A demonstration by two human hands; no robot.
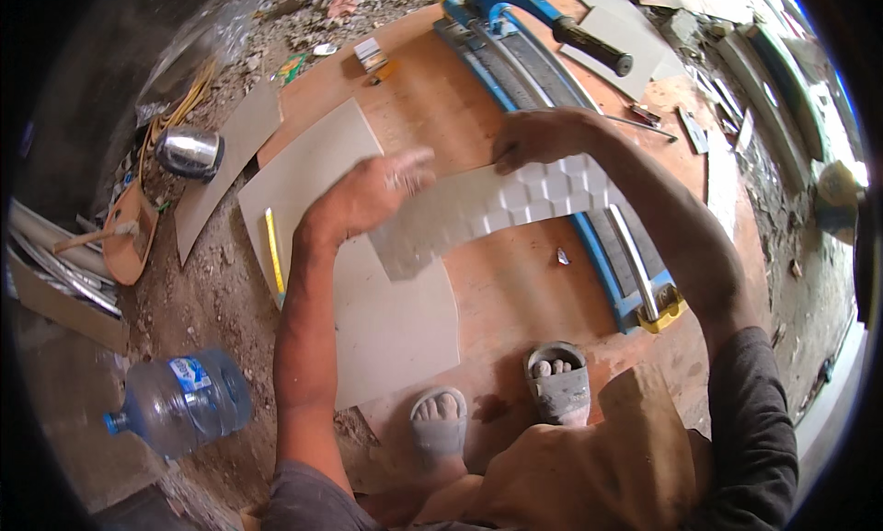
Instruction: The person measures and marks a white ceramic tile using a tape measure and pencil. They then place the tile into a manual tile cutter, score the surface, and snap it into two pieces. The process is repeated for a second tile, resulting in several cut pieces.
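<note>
A cut strip of tile (538, 198), pale with a raised hexagon pattern on its right part, is held tilted above the board. My right hand (552, 137) pinches its upper edge, fingers closed. My left hand (382, 189) hovers at the strip's plain left end; its fingers are smeared by motion, and whether they touch the strip cannot be made out. Beneath the strip's right end passes a blue tile cutter (598, 255) with metal rails and a black-gripped handle (598, 48). Larger beige tiles (395, 324) lie under and beside my left forearm.
A yellow tape or ruler strip (274, 250) lies on a tile at left. Farther left are a metallic rounded object (190, 154), a hammer-like tool (115, 232) and a large water bottle (189, 402). My sandalled feet (559, 384) stand on the orange-brown board (497, 319). Offcuts (692, 131) litter the right.
</note>
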